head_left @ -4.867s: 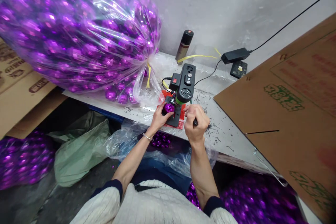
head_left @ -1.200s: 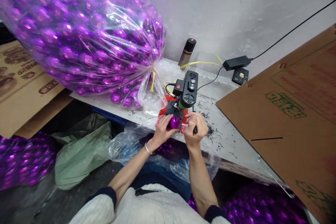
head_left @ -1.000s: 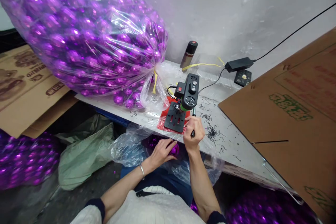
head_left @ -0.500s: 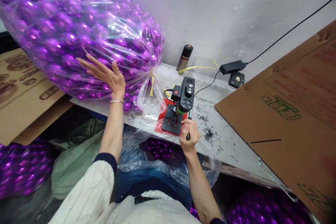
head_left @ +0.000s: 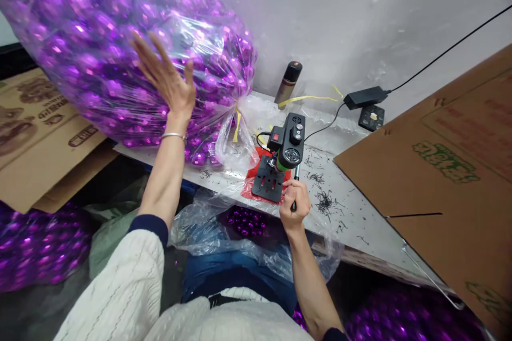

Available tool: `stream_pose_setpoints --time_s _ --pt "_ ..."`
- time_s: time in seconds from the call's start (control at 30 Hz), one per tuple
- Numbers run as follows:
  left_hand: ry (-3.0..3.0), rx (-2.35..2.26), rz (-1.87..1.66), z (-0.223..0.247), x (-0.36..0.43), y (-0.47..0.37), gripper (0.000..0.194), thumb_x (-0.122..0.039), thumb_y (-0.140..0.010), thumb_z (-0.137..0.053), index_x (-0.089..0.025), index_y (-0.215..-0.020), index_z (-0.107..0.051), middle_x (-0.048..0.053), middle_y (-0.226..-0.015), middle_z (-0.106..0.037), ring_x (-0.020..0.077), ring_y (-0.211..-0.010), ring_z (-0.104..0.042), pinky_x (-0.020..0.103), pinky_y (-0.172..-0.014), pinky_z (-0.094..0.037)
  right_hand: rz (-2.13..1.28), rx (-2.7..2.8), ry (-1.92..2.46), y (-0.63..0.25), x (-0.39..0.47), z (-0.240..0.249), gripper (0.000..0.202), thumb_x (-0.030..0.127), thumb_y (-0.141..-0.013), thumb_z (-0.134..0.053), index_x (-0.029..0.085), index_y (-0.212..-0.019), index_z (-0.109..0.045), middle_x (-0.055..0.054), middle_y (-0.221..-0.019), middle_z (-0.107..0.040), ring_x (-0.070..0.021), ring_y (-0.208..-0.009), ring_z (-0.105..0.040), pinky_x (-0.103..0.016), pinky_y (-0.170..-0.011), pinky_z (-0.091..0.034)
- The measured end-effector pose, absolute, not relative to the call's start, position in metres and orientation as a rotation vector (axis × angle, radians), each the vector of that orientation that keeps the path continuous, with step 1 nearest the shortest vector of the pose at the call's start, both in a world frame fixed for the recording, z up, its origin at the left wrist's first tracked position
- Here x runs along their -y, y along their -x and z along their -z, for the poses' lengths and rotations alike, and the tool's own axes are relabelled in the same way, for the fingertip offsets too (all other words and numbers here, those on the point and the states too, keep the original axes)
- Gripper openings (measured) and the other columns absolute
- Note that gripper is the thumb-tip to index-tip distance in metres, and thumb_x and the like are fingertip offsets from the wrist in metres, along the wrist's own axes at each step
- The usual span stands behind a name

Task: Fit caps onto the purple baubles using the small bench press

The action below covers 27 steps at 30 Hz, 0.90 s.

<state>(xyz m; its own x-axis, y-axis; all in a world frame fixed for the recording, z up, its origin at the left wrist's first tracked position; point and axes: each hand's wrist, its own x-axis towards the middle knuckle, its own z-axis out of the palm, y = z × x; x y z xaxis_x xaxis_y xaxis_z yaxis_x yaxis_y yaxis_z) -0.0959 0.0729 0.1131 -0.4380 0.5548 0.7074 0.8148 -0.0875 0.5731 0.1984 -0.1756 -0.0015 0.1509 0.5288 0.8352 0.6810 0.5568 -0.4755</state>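
Note:
My left hand (head_left: 170, 81), fingers spread, is at the side of a big clear plastic bag full of shiny purple balls (head_left: 116, 64); whether it touches the plastic I cannot tell. My right hand (head_left: 295, 200) is closed around a slim stick-like tool (head_left: 294, 206) with a black end; a pale shaft shows above the fist. Just left of that fist stands a small black device (head_left: 291, 141) with round vents and a red switch, on a slotted black base plate (head_left: 267, 180). Red sheeting (head_left: 248, 184) lies under the plate.
A spray can (head_left: 288, 82) leans near the wall. A black power adapter (head_left: 365, 97) trails a cable. Dark thin bits (head_left: 325, 201) litter the white table (head_left: 348, 224). Cardboard boxes flank both sides, one large at right (head_left: 440, 192). More purple balls (head_left: 246, 221) lie in plastic below the edge.
My left hand has moved up along the bag, its fingers now pointing more upward. My right hand keeps its grip on the slim tool beside the device. The view has shifted slightly.

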Motion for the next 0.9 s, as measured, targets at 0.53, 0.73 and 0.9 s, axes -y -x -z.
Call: stream_pose_setpoints --time_s 0.53,0.73,0.9 --pt "1.794 2.001 1.302 -0.072 -0.019 0.11 0.076 -0.048 -0.102 -0.05 -0.006 -0.157 -0.018 0.014 -0.171 0.0 0.0242 -0.156 0.015 0.058 -0.12 0.021 0.14 1.538 1.087 -0.2 0.177 0.0 0.025 0.012 -0.096 -0.044 0.021 -0.074 -0.053 -0.002 -0.077 -0.062 -0.0136 -0.076 -0.064 -0.029 -0.068 -0.05" --pt "1.71 2.076 1.318 -0.037 -0.042 0.134 0.062 -0.035 -0.106 -0.041 -0.002 -0.155 -0.023 0.017 -0.17 -0.003 0.0271 -0.156 0.014 0.061 -0.121 0.014 0.179 1.496 1.103 -0.198 0.177 0.003 0.026 0.012 -0.095 -0.043 0.022 -0.074 -0.054 -0.001 -0.073 -0.061 -0.0153 -0.075 -0.066 -0.03 -0.067 -0.05" --pt "1.805 2.14 1.323 -0.023 -0.061 0.132 0.067 -0.031 -0.105 -0.041 0.007 -0.154 -0.015 0.023 -0.168 -0.002 0.0278 -0.157 0.011 0.059 -0.123 0.011 0.163 1.499 1.099 -0.198 0.178 0.002 0.025 0.011 -0.093 -0.044 0.022 -0.073 -0.054 0.0 -0.072 -0.061 -0.0163 -0.076 -0.065 -0.031 -0.067 -0.049"
